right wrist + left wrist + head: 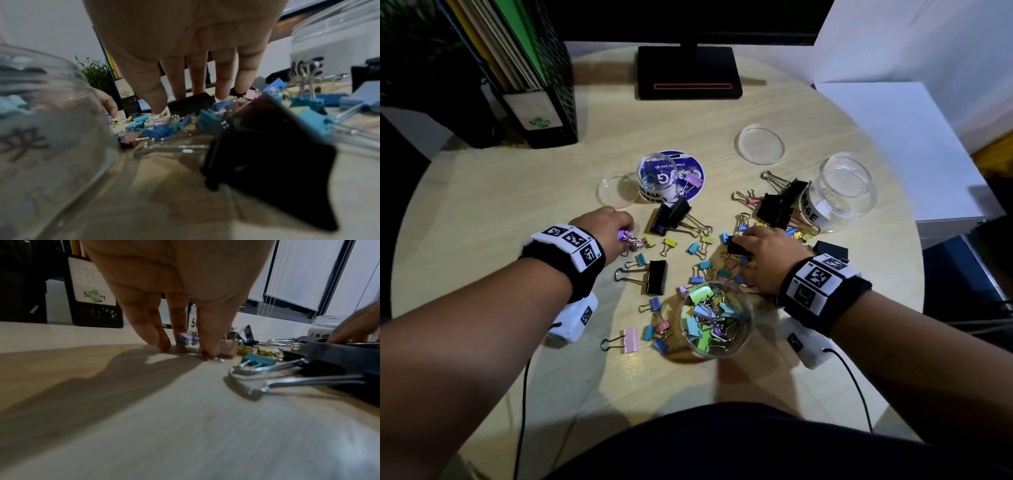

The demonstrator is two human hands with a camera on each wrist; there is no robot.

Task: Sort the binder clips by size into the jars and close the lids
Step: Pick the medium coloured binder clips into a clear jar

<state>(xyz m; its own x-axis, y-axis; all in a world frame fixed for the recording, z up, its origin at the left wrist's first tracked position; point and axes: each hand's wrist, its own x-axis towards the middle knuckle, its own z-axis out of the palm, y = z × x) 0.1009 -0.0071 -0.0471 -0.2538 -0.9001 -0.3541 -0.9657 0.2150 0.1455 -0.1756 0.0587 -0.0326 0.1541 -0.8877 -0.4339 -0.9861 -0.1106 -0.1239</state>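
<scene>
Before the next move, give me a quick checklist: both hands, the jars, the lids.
1. Left hand pinches a small purple clip: ok.
2. Right hand grip on a black clip: cannot tell, fingertips only seem to touch it.
3. Small jar open, lid beside it: ok.
4. Large jar open and empty: ok.
5. Near jar holds medium coloured clips: ok.
6. Table sorted: not ok, many clips loose.

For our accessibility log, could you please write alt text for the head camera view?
Seen from above, the left hand pinches a small purple clip and the right hand rests on a black clip amid binder clips scattered over a round wooden table. Three open jars stand among them, the nearest jar holding pastel clips.
</scene>
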